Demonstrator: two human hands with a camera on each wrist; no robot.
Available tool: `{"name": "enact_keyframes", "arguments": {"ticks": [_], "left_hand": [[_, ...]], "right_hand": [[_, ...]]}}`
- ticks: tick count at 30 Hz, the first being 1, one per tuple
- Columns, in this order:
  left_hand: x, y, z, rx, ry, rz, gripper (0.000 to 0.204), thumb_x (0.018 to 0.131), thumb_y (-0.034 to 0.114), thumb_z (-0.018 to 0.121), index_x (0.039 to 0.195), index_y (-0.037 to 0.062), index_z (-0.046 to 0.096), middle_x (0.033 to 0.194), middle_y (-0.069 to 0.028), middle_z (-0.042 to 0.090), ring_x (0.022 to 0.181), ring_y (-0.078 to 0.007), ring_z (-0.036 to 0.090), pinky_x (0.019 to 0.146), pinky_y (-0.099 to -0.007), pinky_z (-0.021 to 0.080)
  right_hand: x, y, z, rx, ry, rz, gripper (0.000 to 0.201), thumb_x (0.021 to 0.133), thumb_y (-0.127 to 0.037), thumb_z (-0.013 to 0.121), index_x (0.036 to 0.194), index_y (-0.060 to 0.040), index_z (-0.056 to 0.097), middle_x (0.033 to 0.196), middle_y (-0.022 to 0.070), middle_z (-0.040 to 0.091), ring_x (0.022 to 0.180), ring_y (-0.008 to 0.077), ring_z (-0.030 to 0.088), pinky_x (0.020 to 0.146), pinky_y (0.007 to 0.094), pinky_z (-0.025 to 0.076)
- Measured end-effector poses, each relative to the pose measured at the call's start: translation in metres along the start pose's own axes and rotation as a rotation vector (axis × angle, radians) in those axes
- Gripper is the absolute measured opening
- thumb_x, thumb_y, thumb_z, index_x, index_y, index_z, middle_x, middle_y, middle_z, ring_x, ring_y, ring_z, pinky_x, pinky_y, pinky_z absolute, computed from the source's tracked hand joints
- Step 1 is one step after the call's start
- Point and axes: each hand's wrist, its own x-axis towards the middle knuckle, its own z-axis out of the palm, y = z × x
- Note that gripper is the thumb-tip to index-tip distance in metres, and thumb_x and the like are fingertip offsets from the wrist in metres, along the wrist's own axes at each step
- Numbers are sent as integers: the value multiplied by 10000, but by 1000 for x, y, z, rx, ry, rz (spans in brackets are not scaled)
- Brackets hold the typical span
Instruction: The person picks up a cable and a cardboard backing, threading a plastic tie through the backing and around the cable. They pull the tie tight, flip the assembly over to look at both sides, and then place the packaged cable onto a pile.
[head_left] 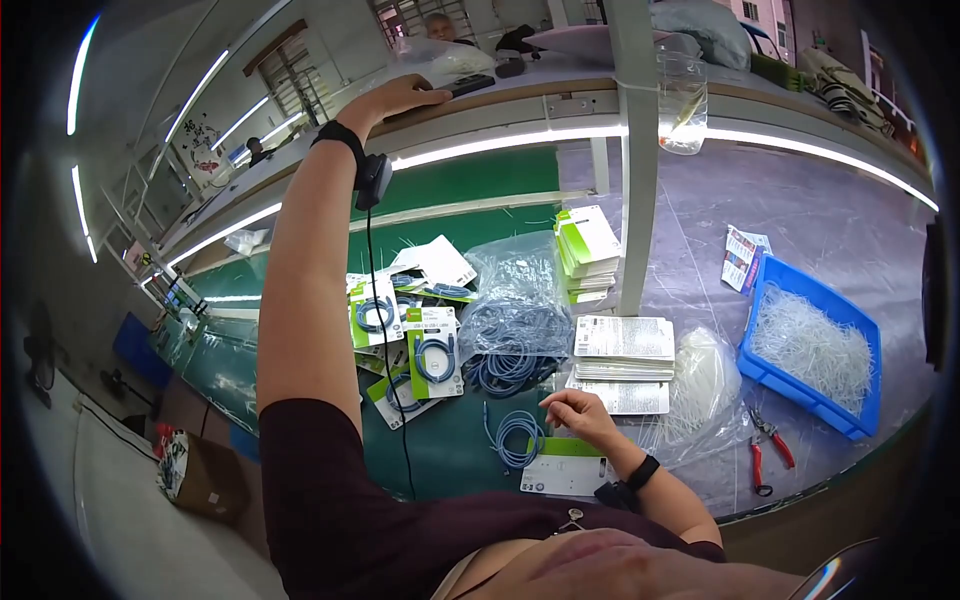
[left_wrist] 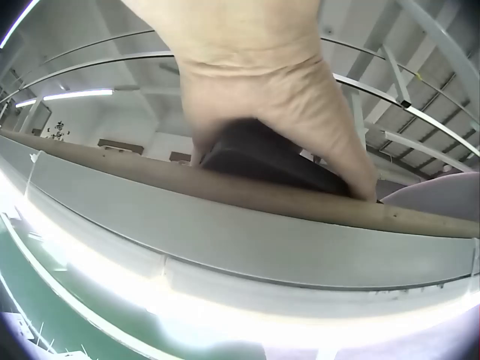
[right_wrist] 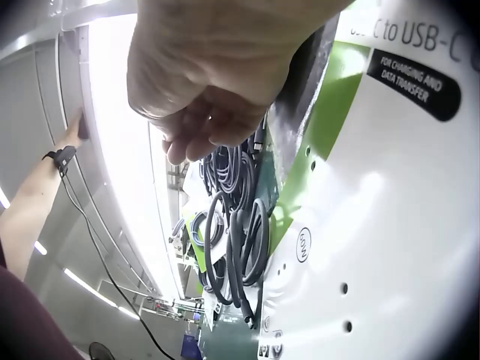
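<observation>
My left hand [head_left: 395,98] reaches up to the raised shelf. In the left wrist view its thumb and fingers [left_wrist: 352,161] straddle a black flat object [left_wrist: 274,161] lying at the shelf's edge; its kind is unclear. My right hand [head_left: 582,415] hovers low over the bench, fingers loosely curled and holding nothing. Just left of it lies a coiled blue cable [head_left: 515,440]. Under and beside that hand is a green and white packaging card [head_left: 565,470], whose printed face [right_wrist: 375,210] fills the right side of the right wrist view.
Carded cables [head_left: 435,355] lie at left, near a clear bag of cables [head_left: 515,300]. Stacks of cards [head_left: 625,345] stand beside a shelf post [head_left: 632,200]. To the right are a bag of white ties [head_left: 705,385], red-handled pliers [head_left: 768,450] and a blue basket [head_left: 870,395].
</observation>
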Motion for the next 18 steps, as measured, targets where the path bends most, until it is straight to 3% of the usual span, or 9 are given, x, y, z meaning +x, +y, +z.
{"name": "enact_keyframes", "arguments": {"ticks": [9,12,18], "left_hand": [[-6,11,6,-121,139,110,955,706,704,635,1380,51,457,1351,-184,501,1242,-301,474,1033,-378,357],[3,12,-1,-64,-12,22,931,746,704,599,1410,75,425,1365,-174,489,1286,-299,427,1090,-377,289],[8,17,0,-53,-19,-7,823,771,637,631,1419,170,434,1383,-146,480,1286,-273,432,1103,-360,269]], "right_hand": [[0,11,-5,192,127,12,164,958,-95,536,1028,-7,656,803,25,648,705,66,574,667,208,478],[1,11,-6,225,134,17,164,958,-91,532,1026,-7,655,801,26,649,708,63,576,667,205,478],[-2,8,-5,237,103,11,165,958,-104,542,1041,-11,651,821,30,652,714,62,578,669,200,481]]}}
